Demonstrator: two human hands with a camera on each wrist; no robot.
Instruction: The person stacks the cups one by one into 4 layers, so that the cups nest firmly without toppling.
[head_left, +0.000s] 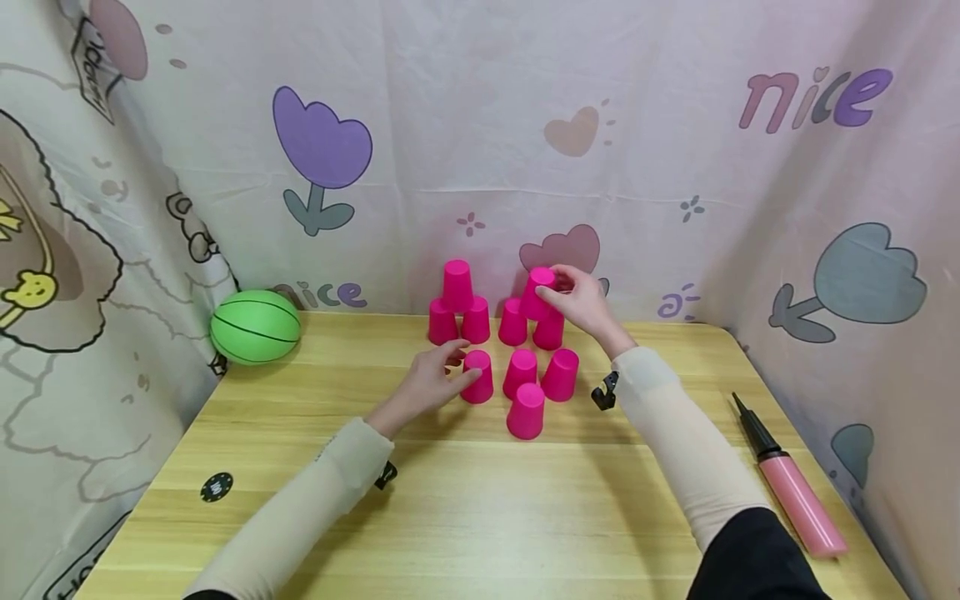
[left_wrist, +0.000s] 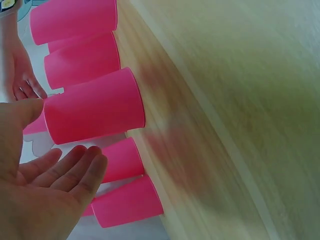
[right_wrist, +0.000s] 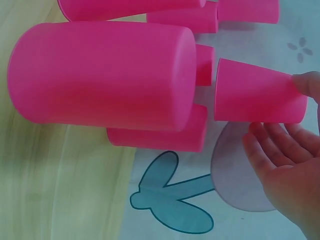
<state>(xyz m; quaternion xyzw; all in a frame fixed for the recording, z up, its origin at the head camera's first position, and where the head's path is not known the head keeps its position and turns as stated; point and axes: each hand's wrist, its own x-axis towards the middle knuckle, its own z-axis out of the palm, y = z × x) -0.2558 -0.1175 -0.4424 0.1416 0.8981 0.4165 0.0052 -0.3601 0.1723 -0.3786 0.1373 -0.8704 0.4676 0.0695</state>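
Observation:
My right hand pinches a pink cup, turned upside down, between thumb and fingertips. That cup sits right over two upside-down cups, a left one and a right one. In the right wrist view, the thumb lies at the held cup's closed end and the fingers are along its side. My left hand has its relaxed fingers and thumb spread around a standing pink cup. In the left wrist view, a small gap shows between the fingers and this cup.
At the back, a pink cup tops two others. Three more cups stand in front, the nearest one foremost. A green ball is back left, a black chip front left, and a pink hand pump along the right edge.

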